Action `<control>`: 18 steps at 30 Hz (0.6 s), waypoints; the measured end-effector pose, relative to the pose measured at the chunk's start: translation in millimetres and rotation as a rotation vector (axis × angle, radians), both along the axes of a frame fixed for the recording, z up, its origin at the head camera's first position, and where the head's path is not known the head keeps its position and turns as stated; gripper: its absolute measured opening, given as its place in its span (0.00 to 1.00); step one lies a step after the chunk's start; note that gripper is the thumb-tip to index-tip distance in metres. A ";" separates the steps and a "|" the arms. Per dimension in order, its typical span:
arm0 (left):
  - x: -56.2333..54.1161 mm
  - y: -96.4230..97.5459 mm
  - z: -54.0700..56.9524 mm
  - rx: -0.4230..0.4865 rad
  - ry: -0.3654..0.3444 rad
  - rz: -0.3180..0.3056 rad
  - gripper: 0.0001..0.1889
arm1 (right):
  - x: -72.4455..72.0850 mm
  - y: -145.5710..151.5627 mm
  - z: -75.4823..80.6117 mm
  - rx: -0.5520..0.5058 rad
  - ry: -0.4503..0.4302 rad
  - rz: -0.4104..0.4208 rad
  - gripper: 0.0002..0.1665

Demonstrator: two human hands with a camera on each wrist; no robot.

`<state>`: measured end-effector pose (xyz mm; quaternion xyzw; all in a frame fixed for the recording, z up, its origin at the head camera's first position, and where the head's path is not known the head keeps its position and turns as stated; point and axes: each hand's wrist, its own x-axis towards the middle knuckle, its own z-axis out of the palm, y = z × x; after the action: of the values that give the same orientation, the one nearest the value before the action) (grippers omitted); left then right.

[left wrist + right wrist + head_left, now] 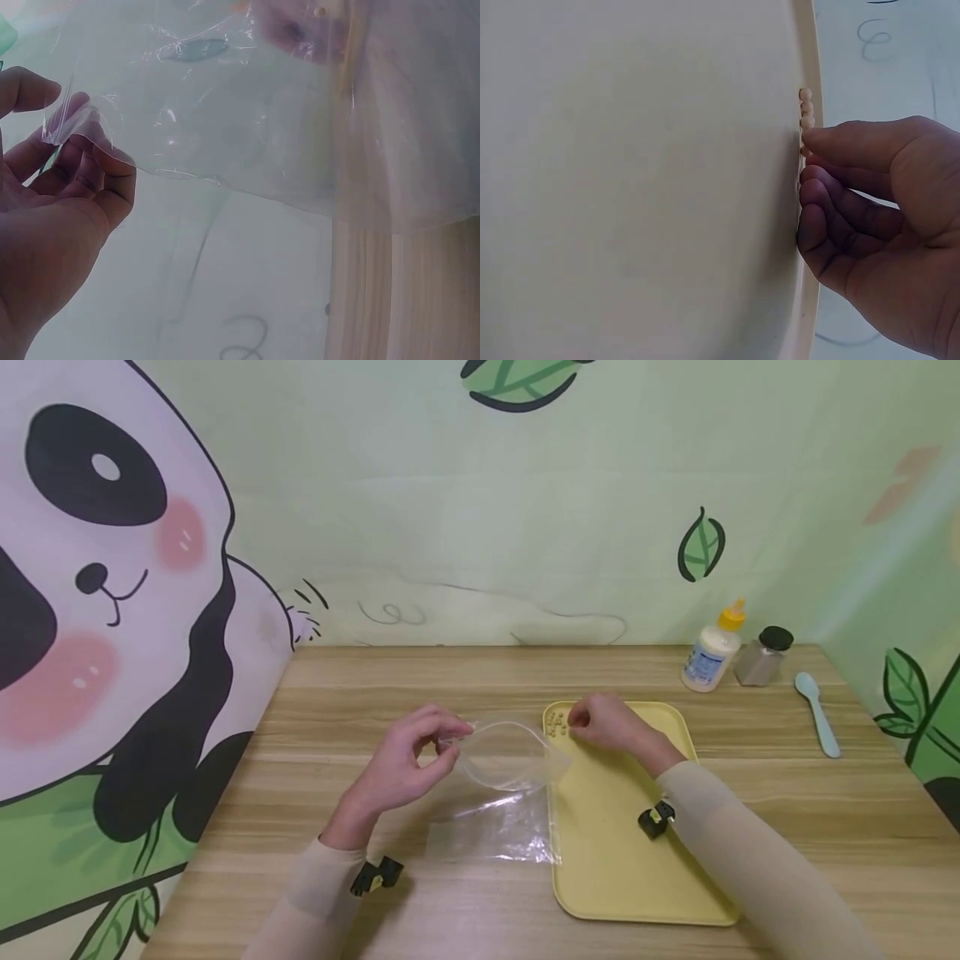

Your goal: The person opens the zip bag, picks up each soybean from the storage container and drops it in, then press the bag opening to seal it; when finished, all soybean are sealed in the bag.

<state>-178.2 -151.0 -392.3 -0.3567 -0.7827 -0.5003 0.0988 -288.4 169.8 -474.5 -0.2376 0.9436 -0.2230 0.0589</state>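
My left hand pinches the rim of a clear plastic zip bag between thumb and fingers. The bag's mouth gapes into an oval, and its right edge overlaps the yellow tray. In the left wrist view, the thin film hangs from the fingers. Small round tan beans lie loose in the tray's far left corner. There my right hand reaches down, its fingertips curled together. In the right wrist view, a bean shows between thumb and index finger, beside several other beans.
Behind the tray stand a white glue bottle with a yellow cap and a small jar with a black lid. A light blue spoon lies at the right. The wooden table meets a panda-printed backdrop.
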 end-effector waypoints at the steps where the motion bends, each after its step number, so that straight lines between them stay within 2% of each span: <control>1: 2.6 1.0 4.1 0.001 -0.002 -0.002 0.14 | 0.1 -0.2 0.0 0.004 -0.002 -0.001 0.07; 4: 6.3 2.5 9.4 0.004 -0.003 -0.004 0.14 | -0.5 -0.2 -1.0 0.013 -0.002 0.006 0.06; 8: 6.5 2.7 9.6 0.011 0.005 -0.007 0.14 | -1.4 0.1 -2.7 0.022 0.003 0.014 0.05; 10: 8.9 3.8 14.2 0.012 0.010 -0.008 0.14 | -1.2 0.0 -2.8 0.021 0.002 0.012 0.05; 18: 8.9 4.6 14.5 0.011 0.008 -0.011 0.14 | -0.8 -0.1 -1.6 0.018 -0.011 0.000 0.05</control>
<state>-169.3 -146.4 -377.8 -0.3626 -0.7777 -0.5035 0.1011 -289.2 169.6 -476.1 -0.2359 0.9452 -0.2158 0.0662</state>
